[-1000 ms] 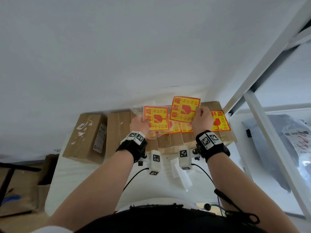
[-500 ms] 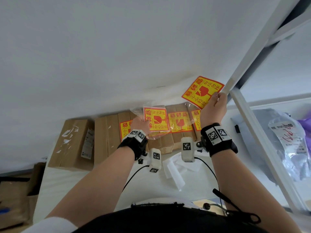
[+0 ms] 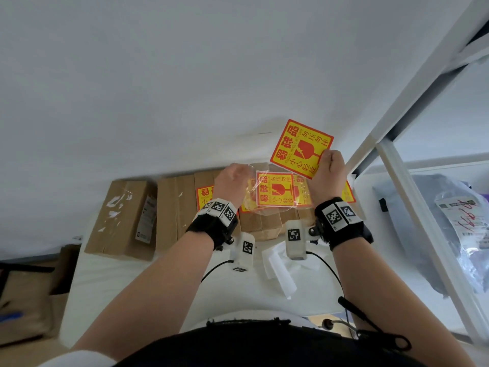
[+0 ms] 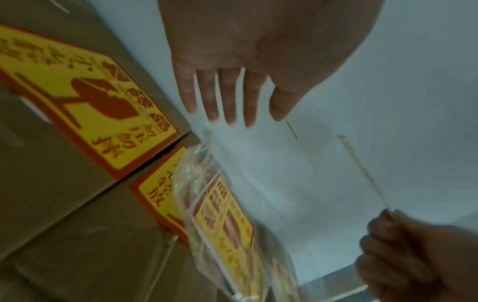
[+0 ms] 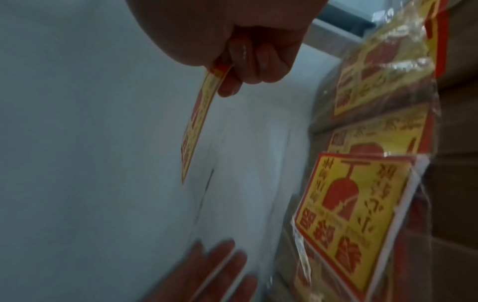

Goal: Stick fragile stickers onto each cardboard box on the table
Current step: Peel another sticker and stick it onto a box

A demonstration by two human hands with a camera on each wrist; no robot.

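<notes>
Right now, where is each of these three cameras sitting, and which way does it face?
Head: worn on the head, facing forward and down at the cardboard boxes; shows both forearms, left hand and right hand.
Left wrist: looks along the open left hand toward the bag of stickers.
Right wrist: looks along the right hand, whose grip pinches a loose sticker.
Shared: both wrist views see that bag and the other hand.

A packing or mailroom corner: taped cardboard boxes (image 3: 124, 215) on a white table (image 3: 111, 276), shipping bags (image 3: 434, 229) beside white shelving (image 3: 397, 165).
</notes>
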